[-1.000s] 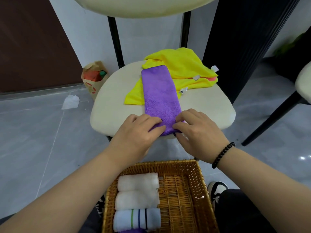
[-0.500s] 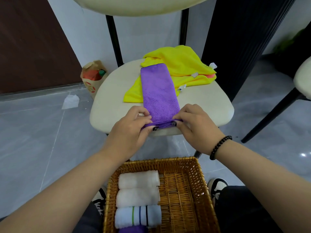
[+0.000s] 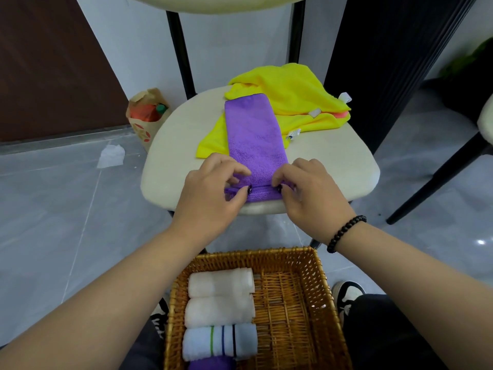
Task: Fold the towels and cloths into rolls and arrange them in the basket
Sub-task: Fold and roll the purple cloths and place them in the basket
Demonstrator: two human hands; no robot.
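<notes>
Left hand [image 3: 210,193] and right hand [image 3: 306,193] pinch the rolled near end of the purple cloth [image 3: 253,140], folded lengthwise on the chair seat [image 3: 333,161] over yellow cloths [image 3: 290,94]. Nearer the viewer, the wicker basket [image 3: 301,303] holds rolled towels [image 3: 220,303] along its left side.

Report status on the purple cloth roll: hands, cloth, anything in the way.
Left hand and right hand pinch the purple cloth at its near end, first turn rolled. Far end overlaps yellow cloth. Basket holds rolls at left.

Basket half free, chair seat crowded far right
Rolled towels [image 3: 220,303] fill the wicker basket's [image 3: 317,284] left side; yellow cloths [image 3: 288,94] cover the chair seat's [image 3: 173,156] far right.
</notes>
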